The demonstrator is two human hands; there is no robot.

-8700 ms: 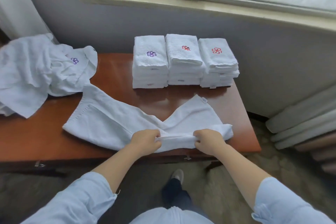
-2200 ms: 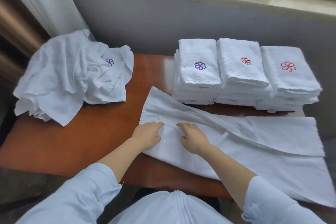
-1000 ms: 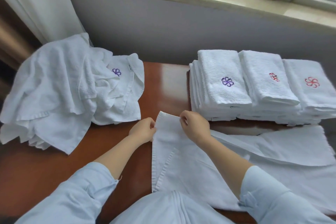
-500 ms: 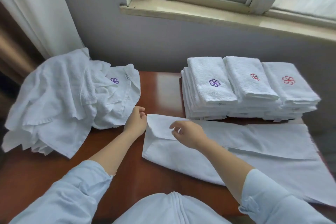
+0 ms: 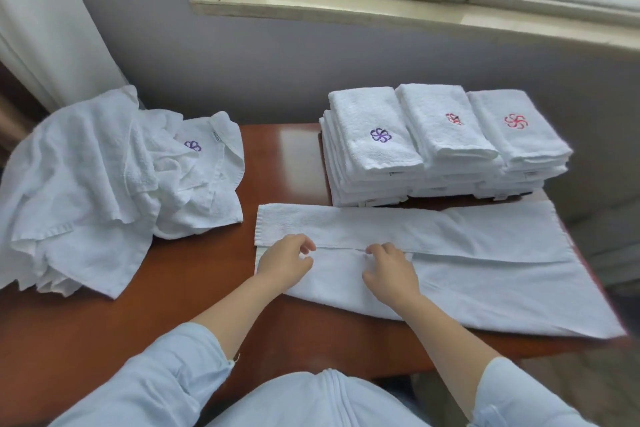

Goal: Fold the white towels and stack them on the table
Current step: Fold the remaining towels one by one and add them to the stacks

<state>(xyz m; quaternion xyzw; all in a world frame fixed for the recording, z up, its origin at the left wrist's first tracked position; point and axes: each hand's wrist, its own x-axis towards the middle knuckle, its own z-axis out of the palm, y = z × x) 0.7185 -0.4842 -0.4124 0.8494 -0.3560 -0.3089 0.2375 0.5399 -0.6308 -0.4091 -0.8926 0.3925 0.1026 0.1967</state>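
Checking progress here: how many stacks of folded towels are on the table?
3, side by side at the table's far right: left stack, purple emblem; middle stack, red emblem; right stack, red emblem. None seems hidden.
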